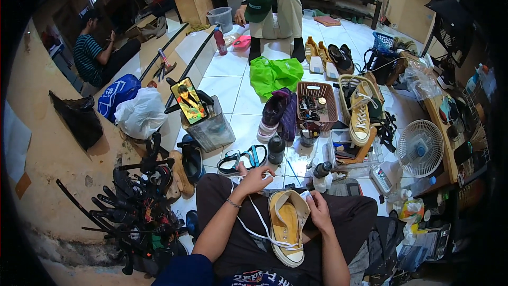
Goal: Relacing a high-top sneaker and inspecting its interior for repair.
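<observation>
A yellow canvas sneaker (286, 217) with a white sole rests on my lap, its toe toward me and its opening away. My right hand (319, 213) grips the collar of the sneaker on its right side. A white shoelace (244, 224) trails from the sneaker's front in a long loop up to the left. My left hand (254, 181), raised beyond the sneaker, pinches the lace between its fingers. The matching yellow sneaker (361, 116), with its white lace, leans on a basket farther off to the right.
Past my knees are blue-strapped sandals (243, 159), dark bottles (275, 149) and a brown basket (316, 101) of small items. A phone (188, 99) stands on a grey bin (214, 130). At right is a white fan (420, 149). Another person (275, 5) sits opposite.
</observation>
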### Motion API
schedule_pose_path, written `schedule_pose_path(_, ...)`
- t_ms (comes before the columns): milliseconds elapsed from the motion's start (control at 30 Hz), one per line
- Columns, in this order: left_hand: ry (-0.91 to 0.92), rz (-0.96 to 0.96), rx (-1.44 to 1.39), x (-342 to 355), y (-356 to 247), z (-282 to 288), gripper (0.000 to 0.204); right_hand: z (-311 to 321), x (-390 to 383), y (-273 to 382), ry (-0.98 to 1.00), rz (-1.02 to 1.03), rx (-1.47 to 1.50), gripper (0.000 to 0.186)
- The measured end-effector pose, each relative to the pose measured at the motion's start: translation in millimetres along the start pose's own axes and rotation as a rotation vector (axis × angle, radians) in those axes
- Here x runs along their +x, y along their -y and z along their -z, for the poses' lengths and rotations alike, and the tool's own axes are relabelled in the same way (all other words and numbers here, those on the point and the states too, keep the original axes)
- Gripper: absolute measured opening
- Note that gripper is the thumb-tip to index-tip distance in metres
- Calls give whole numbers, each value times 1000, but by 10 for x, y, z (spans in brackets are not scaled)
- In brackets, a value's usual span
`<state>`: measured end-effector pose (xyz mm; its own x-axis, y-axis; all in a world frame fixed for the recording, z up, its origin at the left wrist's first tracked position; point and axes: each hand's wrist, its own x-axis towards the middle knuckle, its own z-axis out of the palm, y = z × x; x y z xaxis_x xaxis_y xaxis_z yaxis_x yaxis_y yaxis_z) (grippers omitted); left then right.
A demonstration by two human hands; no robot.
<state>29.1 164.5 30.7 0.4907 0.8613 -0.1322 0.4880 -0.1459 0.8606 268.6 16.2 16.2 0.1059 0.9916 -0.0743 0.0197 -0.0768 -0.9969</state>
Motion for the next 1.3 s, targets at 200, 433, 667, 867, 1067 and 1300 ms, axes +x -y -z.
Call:
schedule_pose_path(200, 14, 65, 147, -4, -46, 16, 24, 8, 1, 71, 3, -11, -27, 17)
schedule_pose_path(433, 47, 33, 76, 3, -39, -15, 23, 0, -4, 78, -9, -36, -70, 16)
schedule_pose_path(667, 51, 72, 23, 24, 12, -21, 23, 6, 22, -9, 7, -9, -91, 16)
schedule_pose_path(867, 56, 29, 35, 23, 12, -25, 23, -4, 12, -4, 29, -29, -65, 15)
schedule_pose_path(1067, 45, -5, 61, 16, -13, -22, 23, -2, 19, -31, 50, -19, -20, 14)
schedule_pose_path(1300, -6, 46, -23, 14, -106, 42, 19, 3, 21, -76, 52, -8, -34, 15)
